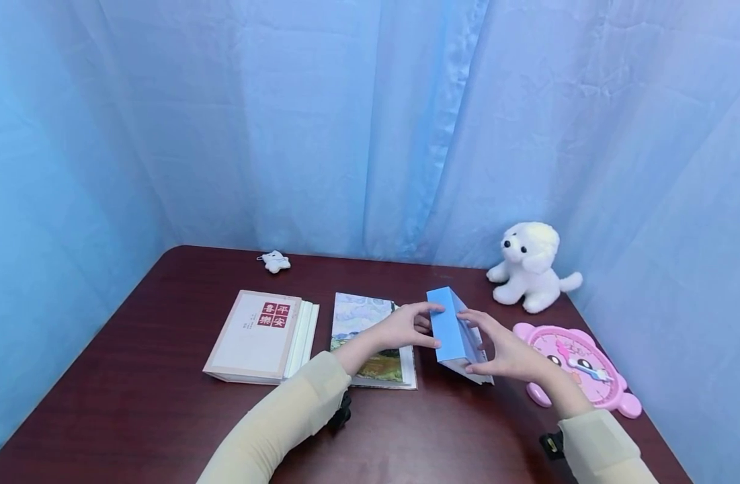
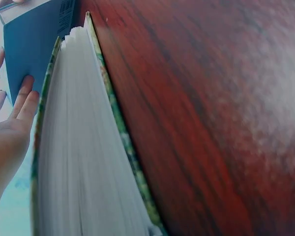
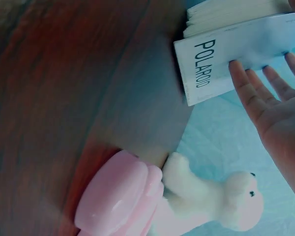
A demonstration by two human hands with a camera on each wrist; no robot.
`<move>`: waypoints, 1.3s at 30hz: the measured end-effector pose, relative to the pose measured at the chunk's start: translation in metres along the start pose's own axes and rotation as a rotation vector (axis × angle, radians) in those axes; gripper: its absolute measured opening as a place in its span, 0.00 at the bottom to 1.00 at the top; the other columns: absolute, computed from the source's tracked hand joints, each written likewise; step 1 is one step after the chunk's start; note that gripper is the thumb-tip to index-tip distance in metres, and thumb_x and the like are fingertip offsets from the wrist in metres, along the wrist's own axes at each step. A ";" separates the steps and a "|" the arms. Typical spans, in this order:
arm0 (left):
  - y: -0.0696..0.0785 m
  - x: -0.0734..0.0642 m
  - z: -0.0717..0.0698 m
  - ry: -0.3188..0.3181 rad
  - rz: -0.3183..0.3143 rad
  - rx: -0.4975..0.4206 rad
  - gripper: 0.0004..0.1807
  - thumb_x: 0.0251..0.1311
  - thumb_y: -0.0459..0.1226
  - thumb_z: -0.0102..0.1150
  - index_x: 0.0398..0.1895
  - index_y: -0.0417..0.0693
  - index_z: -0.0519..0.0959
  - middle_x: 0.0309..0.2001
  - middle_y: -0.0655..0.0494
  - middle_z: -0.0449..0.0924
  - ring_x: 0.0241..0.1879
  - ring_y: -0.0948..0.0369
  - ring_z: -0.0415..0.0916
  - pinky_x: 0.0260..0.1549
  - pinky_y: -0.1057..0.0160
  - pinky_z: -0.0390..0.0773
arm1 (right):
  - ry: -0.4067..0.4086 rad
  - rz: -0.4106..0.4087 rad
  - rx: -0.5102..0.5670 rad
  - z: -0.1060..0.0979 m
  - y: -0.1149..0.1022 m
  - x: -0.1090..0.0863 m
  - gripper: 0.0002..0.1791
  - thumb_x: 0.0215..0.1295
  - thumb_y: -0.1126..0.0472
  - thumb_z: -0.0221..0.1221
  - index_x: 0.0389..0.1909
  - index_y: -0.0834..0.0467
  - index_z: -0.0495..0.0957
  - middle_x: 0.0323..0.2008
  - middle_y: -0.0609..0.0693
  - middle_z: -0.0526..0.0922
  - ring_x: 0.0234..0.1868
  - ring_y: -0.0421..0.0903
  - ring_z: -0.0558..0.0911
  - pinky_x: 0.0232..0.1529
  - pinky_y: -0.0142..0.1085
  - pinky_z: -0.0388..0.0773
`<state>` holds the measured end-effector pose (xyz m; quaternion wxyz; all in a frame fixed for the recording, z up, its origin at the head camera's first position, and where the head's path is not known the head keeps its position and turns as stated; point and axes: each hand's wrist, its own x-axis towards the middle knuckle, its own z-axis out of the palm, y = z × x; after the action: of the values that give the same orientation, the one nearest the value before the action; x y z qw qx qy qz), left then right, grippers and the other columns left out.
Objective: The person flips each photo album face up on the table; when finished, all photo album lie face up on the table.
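Note:
A thick blue-and-white book (image 1: 447, 326) stands tilted between both hands. My left hand (image 1: 406, 327) holds it from the left, its fingertips on the blue side. On the other side my right hand (image 1: 507, 346) grips it, with the fingers (image 3: 246, 91) on the white cover lettered POLAROID and the thumb by the near edge. In the left wrist view the blue cover (image 2: 32, 44) carries a barcode. Just left lies a book with a painted landscape cover (image 1: 360, 319), partly hidden by my left forearm. Its page edges (image 2: 81, 137) fill much of the left wrist view.
A cream book with red Chinese characters (image 1: 255, 336) lies at left on another pale book (image 1: 303, 336). Behind is a small white star-shaped plush (image 1: 275, 261). On the right are a white toy dog (image 1: 527, 265) and a pink clock (image 1: 578, 366). Blue curtains surround the dark table (image 1: 134, 376).

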<state>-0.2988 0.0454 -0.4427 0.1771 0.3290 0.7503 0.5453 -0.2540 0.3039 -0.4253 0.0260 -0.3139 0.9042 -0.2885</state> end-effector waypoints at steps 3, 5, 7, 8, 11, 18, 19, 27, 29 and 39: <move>-0.001 -0.001 -0.002 0.000 0.014 0.054 0.37 0.54 0.38 0.68 0.68 0.50 0.65 0.57 0.46 0.72 0.53 0.54 0.76 0.46 0.67 0.77 | 0.011 -0.013 -0.026 0.001 0.000 -0.001 0.49 0.46 0.44 0.72 0.68 0.51 0.59 0.64 0.55 0.62 0.55 0.56 0.70 0.45 0.51 0.79; -0.002 -0.002 -0.002 -0.007 0.019 0.113 0.37 0.53 0.39 0.68 0.67 0.50 0.65 0.56 0.47 0.72 0.53 0.53 0.75 0.47 0.66 0.77 | 0.012 -0.016 -0.054 0.001 0.000 -0.002 0.48 0.46 0.43 0.71 0.68 0.51 0.60 0.64 0.56 0.63 0.56 0.56 0.70 0.45 0.52 0.78; -0.004 -0.003 -0.002 -0.017 0.020 0.185 0.38 0.52 0.40 0.69 0.67 0.51 0.64 0.55 0.48 0.71 0.53 0.53 0.75 0.48 0.63 0.77 | 0.007 -0.011 -0.091 0.001 0.000 -0.003 0.48 0.46 0.41 0.70 0.68 0.50 0.61 0.65 0.56 0.63 0.57 0.55 0.69 0.45 0.52 0.77; -0.005 -0.003 -0.002 -0.022 0.020 0.226 0.39 0.51 0.41 0.70 0.67 0.52 0.64 0.54 0.49 0.70 0.53 0.53 0.75 0.49 0.63 0.77 | 0.004 -0.010 -0.103 0.002 0.001 -0.003 0.48 0.46 0.41 0.70 0.68 0.49 0.62 0.65 0.56 0.63 0.58 0.55 0.68 0.45 0.51 0.76; -0.008 -0.004 -0.001 -0.035 0.021 0.339 0.40 0.50 0.43 0.70 0.68 0.55 0.64 0.54 0.50 0.70 0.54 0.54 0.74 0.49 0.65 0.76 | -0.007 0.007 -0.128 0.003 0.004 -0.005 0.47 0.46 0.39 0.70 0.68 0.48 0.62 0.66 0.55 0.62 0.60 0.55 0.66 0.46 0.51 0.74; -0.011 -0.005 -0.001 -0.079 0.033 0.472 0.43 0.49 0.46 0.71 0.70 0.56 0.61 0.60 0.53 0.70 0.58 0.57 0.70 0.53 0.66 0.72 | -0.027 -0.002 -0.126 0.007 0.009 -0.006 0.47 0.48 0.41 0.69 0.68 0.49 0.62 0.68 0.52 0.61 0.63 0.56 0.62 0.49 0.54 0.71; -0.011 -0.005 -0.002 -0.088 0.035 0.479 0.44 0.49 0.46 0.71 0.70 0.56 0.61 0.60 0.53 0.70 0.59 0.57 0.69 0.54 0.66 0.71 | -0.028 -0.012 -0.133 0.006 0.010 -0.006 0.46 0.48 0.41 0.69 0.68 0.49 0.62 0.68 0.52 0.62 0.64 0.56 0.62 0.49 0.55 0.70; -0.015 -0.006 -0.001 -0.153 0.023 0.503 0.47 0.48 0.47 0.71 0.71 0.60 0.57 0.64 0.55 0.66 0.62 0.57 0.64 0.59 0.61 0.67 | -0.051 -0.006 -0.121 0.004 0.009 -0.008 0.46 0.47 0.39 0.69 0.67 0.49 0.64 0.68 0.54 0.61 0.64 0.58 0.61 0.51 0.59 0.69; -0.015 -0.007 0.000 -0.158 0.017 0.520 0.47 0.48 0.48 0.71 0.71 0.61 0.57 0.64 0.56 0.66 0.63 0.58 0.63 0.59 0.61 0.67 | -0.055 -0.013 -0.127 0.004 0.010 -0.008 0.46 0.47 0.39 0.69 0.67 0.49 0.64 0.68 0.54 0.61 0.64 0.58 0.60 0.52 0.59 0.68; -0.009 -0.008 0.006 -0.191 -0.048 0.707 0.51 0.46 0.54 0.71 0.73 0.65 0.54 0.67 0.61 0.64 0.67 0.60 0.55 0.63 0.54 0.62 | -0.046 -0.072 -0.199 0.007 0.015 -0.010 0.41 0.47 0.43 0.71 0.64 0.50 0.69 0.66 0.57 0.64 0.64 0.60 0.61 0.55 0.61 0.65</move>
<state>-0.2925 0.0425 -0.4542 0.1342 0.4017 0.8800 0.2149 -0.2524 0.3159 -0.4408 0.0049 -0.3536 0.9157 -0.1908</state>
